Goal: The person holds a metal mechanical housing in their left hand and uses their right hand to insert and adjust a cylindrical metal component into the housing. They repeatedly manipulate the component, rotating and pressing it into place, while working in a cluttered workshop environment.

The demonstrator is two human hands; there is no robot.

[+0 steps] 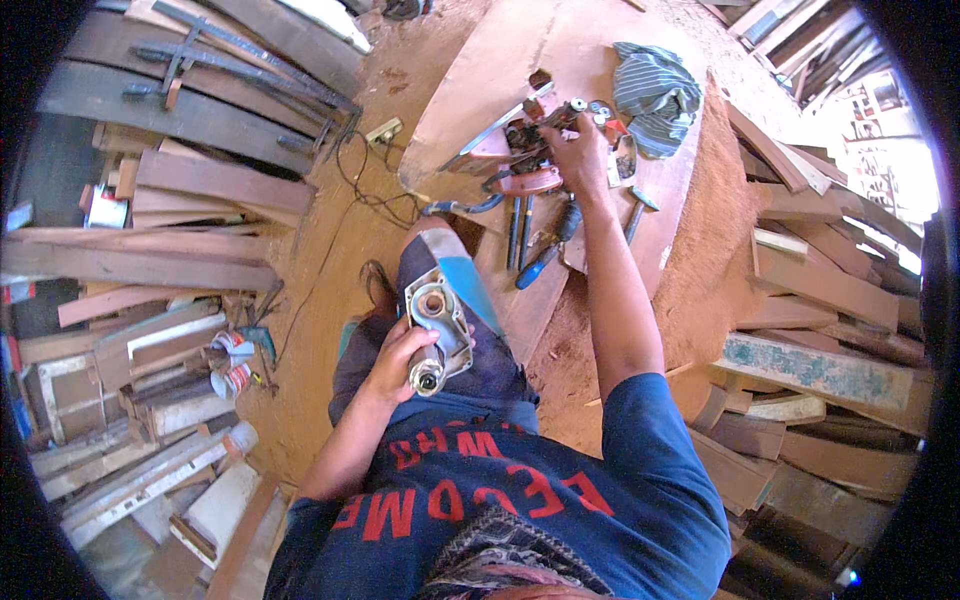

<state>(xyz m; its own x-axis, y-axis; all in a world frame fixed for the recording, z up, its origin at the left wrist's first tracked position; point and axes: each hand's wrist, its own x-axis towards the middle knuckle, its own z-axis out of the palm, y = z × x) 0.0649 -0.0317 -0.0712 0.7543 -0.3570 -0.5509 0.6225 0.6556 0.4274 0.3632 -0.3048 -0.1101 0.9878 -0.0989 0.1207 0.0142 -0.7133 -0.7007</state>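
My left hand (394, 365), close to my lap, is wrapped round a grey cast-metal gear housing (455, 345) with a shaft end sticking out toward me. A round bore shows at the housing's far end. My right hand (578, 155) reaches out over the wooden board, its bent fingers closed at a small round metal part (578, 104). Beneath and left of those fingers lies a red and dark power tool (528, 180), partly taken apart; my fingers hide some of it. Small loose parts (600, 110) lie just right of the hand.
On the board (480, 90) are a striped cloth (657, 98), a hammer (640, 208), a blue-handled screwdriver (540, 268) and two dark rods (519, 232). A cable (350, 180) trails left near a socket strip (384, 130). Timber stacks (820, 290) stand on both sides; sawdust (715, 240) covers the floor.
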